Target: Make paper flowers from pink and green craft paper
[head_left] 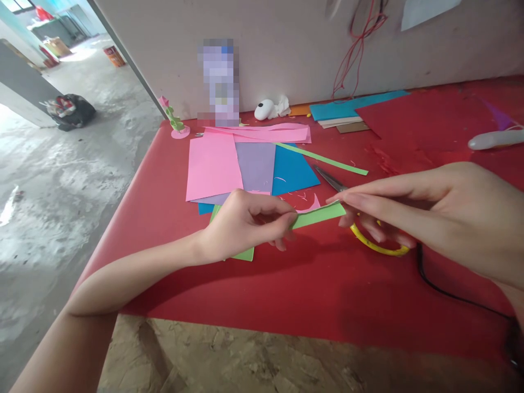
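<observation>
My left hand pinches one end of a green paper strip above the red table cover. My right hand pinches the strip's other end with thumb and fingertips. Under my right hand lie scissors with yellow handles, their metal blades pointing away. A green sheet lies partly under my left hand.
Pink, purple and blue sheets lie fanned behind the hands, with a long green strip beside them. More paper stacks, a small paper flower, a white object and a black cable sit around. The table's left edge drops to a concrete floor.
</observation>
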Available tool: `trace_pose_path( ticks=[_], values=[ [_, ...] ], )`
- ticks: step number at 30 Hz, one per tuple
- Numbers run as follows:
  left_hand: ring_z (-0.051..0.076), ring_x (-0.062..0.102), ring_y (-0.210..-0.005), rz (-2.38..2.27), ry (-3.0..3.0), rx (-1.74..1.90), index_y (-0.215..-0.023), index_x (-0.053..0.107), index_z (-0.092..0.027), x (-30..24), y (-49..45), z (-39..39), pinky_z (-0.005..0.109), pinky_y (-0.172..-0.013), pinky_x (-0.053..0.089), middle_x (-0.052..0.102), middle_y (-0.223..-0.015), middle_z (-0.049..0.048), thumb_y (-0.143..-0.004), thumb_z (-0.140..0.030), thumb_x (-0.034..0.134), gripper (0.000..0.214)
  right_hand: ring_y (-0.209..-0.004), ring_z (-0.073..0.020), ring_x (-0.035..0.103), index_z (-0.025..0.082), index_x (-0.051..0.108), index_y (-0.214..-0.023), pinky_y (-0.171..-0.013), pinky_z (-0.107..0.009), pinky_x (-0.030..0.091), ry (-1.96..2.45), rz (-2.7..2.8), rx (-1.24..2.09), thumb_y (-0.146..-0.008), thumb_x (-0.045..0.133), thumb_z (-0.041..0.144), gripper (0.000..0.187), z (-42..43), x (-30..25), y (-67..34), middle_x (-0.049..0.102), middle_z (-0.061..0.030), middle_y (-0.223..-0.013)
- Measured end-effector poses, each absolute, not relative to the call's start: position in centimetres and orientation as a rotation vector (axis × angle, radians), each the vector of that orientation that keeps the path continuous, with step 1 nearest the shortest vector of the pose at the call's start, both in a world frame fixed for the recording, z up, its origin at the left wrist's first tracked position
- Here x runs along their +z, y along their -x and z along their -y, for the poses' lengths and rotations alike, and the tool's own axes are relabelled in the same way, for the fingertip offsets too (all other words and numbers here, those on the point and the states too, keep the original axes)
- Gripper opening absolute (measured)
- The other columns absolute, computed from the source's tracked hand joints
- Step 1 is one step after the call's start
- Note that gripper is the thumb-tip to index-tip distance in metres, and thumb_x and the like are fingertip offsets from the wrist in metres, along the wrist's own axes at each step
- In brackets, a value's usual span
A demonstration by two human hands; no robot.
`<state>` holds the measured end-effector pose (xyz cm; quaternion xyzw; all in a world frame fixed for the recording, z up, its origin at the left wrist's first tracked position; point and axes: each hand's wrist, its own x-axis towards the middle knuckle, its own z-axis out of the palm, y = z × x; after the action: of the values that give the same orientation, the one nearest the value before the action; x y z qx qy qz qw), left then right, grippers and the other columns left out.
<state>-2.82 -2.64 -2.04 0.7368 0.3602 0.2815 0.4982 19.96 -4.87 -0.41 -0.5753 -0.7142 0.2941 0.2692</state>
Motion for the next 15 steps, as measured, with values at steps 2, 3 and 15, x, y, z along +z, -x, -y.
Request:
trace_pose_path(
  ticks=[2, 3, 15],
  values=[
    [0.007, 0.065, -0.05, -0.873, -1.79, 0.684, -0.069, 0.064, -0.012, -2.0, 2.8, 2.6, 0.011, -0.052, 0.051, 0.066, -0.054, -0.0019, -0.083, -0.017, 0.054, 0.018, -0.038, -0.0101, 0.047, 0.02, 0.07, -0.074, -0.031, -0.02, 0.034, 1.557, 1.883, 0.968, -0.079, 0.055, 0.066, 0.048, 4.7, -0.2, -20.0, 0.055, -0.0021, -0.051],
    [0.007, 0.065, -0.05, -0.871, -1.793, 0.685, -0.069, 0.064, -0.012, -2.0, 2.8, 2.6, 0.011, -0.052, 0.051, 0.066, -0.054, -0.002, -0.083, -0.017, 0.055, 0.018, -0.038, -0.0097, 0.046, 0.02, 0.07, -0.072, -0.032, -0.02, 0.034, 1.553, 1.851, 1.054, -0.078, 0.056, 0.066, 0.048, 4.6, -0.2, -20.0, 0.054, -0.0023, -0.05],
    [0.007, 0.065, -0.05, -0.869, -1.817, 0.703, -0.072, 0.066, -0.013, -1.9, 2.8, 2.8, 0.011, -0.053, 0.053, 0.067, -0.055, -0.0016, -0.083, -0.018, 0.055, 0.017, -0.04, -0.0068, 0.04, 0.019, 0.068, -0.067, -0.032, -0.02, 0.025, 1.408, 1.647, 1.626, -0.076, 0.064, 0.055, 0.037, 3.4, -0.4, -20.1, 0.057, -0.0031, -0.055]
  ],
)
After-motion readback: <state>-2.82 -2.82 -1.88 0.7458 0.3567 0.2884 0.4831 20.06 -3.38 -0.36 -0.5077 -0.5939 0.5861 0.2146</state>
